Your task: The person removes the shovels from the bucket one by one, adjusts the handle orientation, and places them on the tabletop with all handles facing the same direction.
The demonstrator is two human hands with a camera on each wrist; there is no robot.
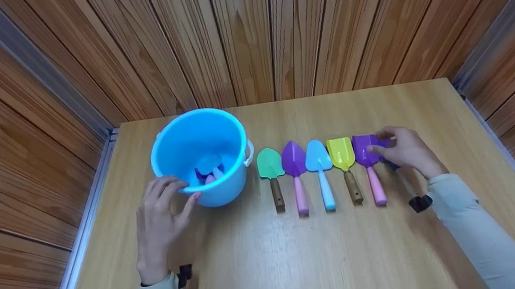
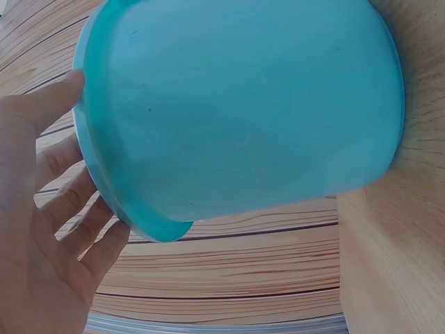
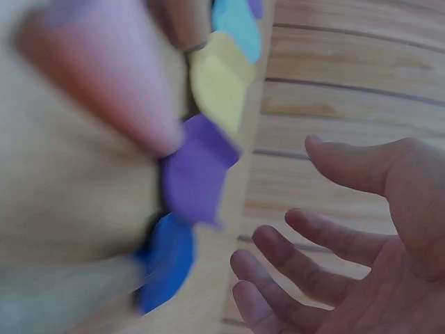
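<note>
At the left stands a blue bucket [image 1: 197, 122], its near rim held by my left hand [image 1: 162, 223], fingers over the edge and thumb on the outer side. In the left wrist view those fingers spread along the rim beside the bucket wall [image 2: 250, 111]. My right hand [image 1: 403, 149] hovers at the right end of a row of toy shovels, fingers relaxed and apart in the right wrist view. Under it lies a dark blue shovel [image 3: 170, 261] with a pale handle, partly hidden in the head view. Beside that is a purple shovel [image 1: 364, 149] with a pink handle.
Leftward along the row lie a yellow shovel [image 1: 341, 152], a light-blue trowel [image 1: 318, 157], a purple trowel [image 1: 294, 159] and a green trowel [image 1: 269, 162]. More toy tools [image 1: 208, 162] lie inside the bucket. Wood-panelled walls [image 1: 240, 39] enclose the table [image 1: 300, 265].
</note>
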